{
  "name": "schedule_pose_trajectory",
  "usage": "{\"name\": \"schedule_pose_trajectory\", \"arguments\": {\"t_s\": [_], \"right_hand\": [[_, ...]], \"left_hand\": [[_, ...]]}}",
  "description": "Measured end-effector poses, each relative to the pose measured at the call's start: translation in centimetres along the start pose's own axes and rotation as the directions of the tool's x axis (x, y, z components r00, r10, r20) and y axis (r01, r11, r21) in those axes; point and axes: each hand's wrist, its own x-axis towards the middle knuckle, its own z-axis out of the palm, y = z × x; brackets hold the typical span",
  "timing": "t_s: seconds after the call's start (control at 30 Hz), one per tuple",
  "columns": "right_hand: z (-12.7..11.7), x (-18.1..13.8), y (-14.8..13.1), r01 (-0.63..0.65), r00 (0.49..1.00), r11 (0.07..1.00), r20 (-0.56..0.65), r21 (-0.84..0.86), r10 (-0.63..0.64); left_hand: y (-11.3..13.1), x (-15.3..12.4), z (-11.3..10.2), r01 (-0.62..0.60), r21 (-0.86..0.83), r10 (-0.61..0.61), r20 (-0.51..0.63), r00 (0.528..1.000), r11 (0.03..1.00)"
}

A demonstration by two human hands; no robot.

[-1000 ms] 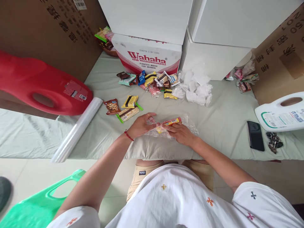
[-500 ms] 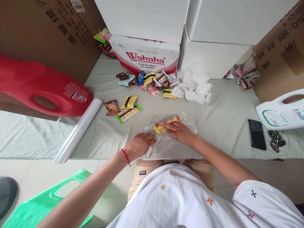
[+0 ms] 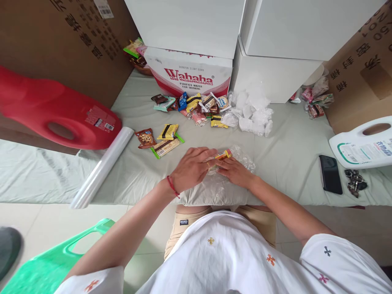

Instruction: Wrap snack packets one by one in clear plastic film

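Note:
My left hand (image 3: 193,166), with a red string bracelet on its wrist, reaches over small yellow and red snack packets (image 3: 223,155). It has drawn the left side of a clear plastic film (image 3: 241,159) over them; its fingertips partly hide the grip. My right hand (image 3: 235,170) holds the packets down from the right, fingers bent over their near side. The film lies crumpled beneath and around both hands. Up to the left are a brown cookie packet (image 3: 145,138), a yellow packet (image 3: 168,132) and a green-ended wafer bar (image 3: 166,147).
Several snack packets (image 3: 192,107) lie before a Wahaha carton (image 3: 190,73), beside film-wrapped bundles (image 3: 252,112). A film roll (image 3: 102,167) and red jug (image 3: 61,114) stand left. At right are a phone (image 3: 330,174), keys (image 3: 355,182) and a white jug (image 3: 364,143). A green stool (image 3: 58,261) is below.
My left hand has moved right and away from me, from the film's left edge to over the packets, bringing film along. My right hand stays nearly in place.

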Motion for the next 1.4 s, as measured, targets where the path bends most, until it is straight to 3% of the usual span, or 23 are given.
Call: {"name": "schedule_pose_trajectory", "arguments": {"t_s": [0.1, 0.2, 0.3, 0.43, 0.53, 0.6, 0.67, 0.77, 0.87, 0.93, 1.0, 1.07, 1.17, 1.3, 1.37, 1.4], "right_hand": [[0.2, -0.2, 0.0, -0.008, 1.000, 0.999, -0.005, 0.033, 0.008], [0.3, -0.7, 0.1, -0.009, 1.000, 0.998, -0.006, 0.058, 0.010], [0.3, -1.0, 0.3, -0.017, 1.000, 0.997, -0.006, 0.072, 0.018], [0.1, -0.7, 0.4, 0.001, 1.000, 0.999, -0.007, 0.052, -0.001], [-0.3, -0.4, 0.3, 0.008, 1.000, 1.000, 0.025, 0.025, -0.009], [-0.5, -0.3, 0.2, -0.008, 0.999, 1.000, 0.044, 0.024, 0.007], [-0.6, -0.3, 0.0, -0.028, 0.998, 0.999, 0.049, 0.028, 0.027], [-0.7, -0.2, -0.1, -0.035, 0.998, 0.999, 0.054, 0.025, 0.034], [-0.7, -0.1, -0.2, -0.034, 0.998, 0.999, 0.057, 0.018, 0.033], [-0.6, -0.1, -0.2, -0.038, 0.998, 0.999, 0.047, 0.016, 0.037], [-0.4, -0.2, -0.3, -0.044, 0.999, 0.999, 0.033, 0.023, 0.043], [-0.1, -0.4, -0.2, -0.048, 0.999, 0.998, 0.022, 0.039, 0.047], [0.0, -1.1, 0.1, -0.038, 0.999, 0.996, 0.012, 0.080, 0.037], [-0.9, -2.9, 1.6, -0.066, 0.987, 0.977, -0.129, 0.200, 0.093], [-1.8, -3.6, 2.8, -0.191, 0.923, 0.943, -0.276, 0.273, 0.267], [-2.3, -3.9, 3.4, -0.289, 0.858, 0.903, -0.333, 0.319, 0.392]], "left_hand": [[0.0, 0.6, 2.0, -0.065, -0.028, 0.068, 0.106, 0.992, 0.997], [-0.4, -0.8, 2.6, 0.014, 0.011, -0.015, 0.088, 0.996, 1.000], [-0.7, -3.3, 2.1, 0.049, 0.017, -0.050, 0.098, 0.994, 0.999], [-0.4, -6.8, 1.7, 0.053, -0.029, -0.041, 0.300, 0.953, 0.998], [-0.3, -9.1, 1.2, 0.174, -0.103, -0.115, 0.425, 0.898, 0.979], [-0.5, -9.8, 0.0, 0.256, -0.186, -0.153, 0.439, 0.885, 0.949], [-0.7, -9.4, -2.0, 0.324, -0.240, -0.220, 0.377, 0.900, 0.915], [-0.3, -6.7, -5.4, 0.383, -0.214, -0.354, 0.163, 0.921, 0.898], [0.8, -2.6, -6.6, 0.307, -0.149, -0.324, -0.110, 0.940, 0.940], [1.3, -0.3, -5.3, 0.161, -0.129, -0.175, -0.109, 0.979, 0.978], [1.3, 1.1, -2.5, 0.019, -0.145, -0.021, -0.014, 1.000, 0.989], [0.8, 1.3, 0.9, -0.030, -0.165, 0.048, 0.107, 0.993, 0.986], [0.0, 0.1, 5.3, 0.019, -0.113, 0.001, 0.171, 0.985, 0.993], [-0.3, -1.6, 7.8, 0.138, -0.038, -0.132, 0.131, 0.983, 0.990], [-0.1, -1.8, 8.3, 0.175, -0.028, -0.170, 0.126, 0.977, 0.984], [0.0, -1.8, 8.4, 0.187, -0.026, -0.182, 0.126, 0.975, 0.982]]}}
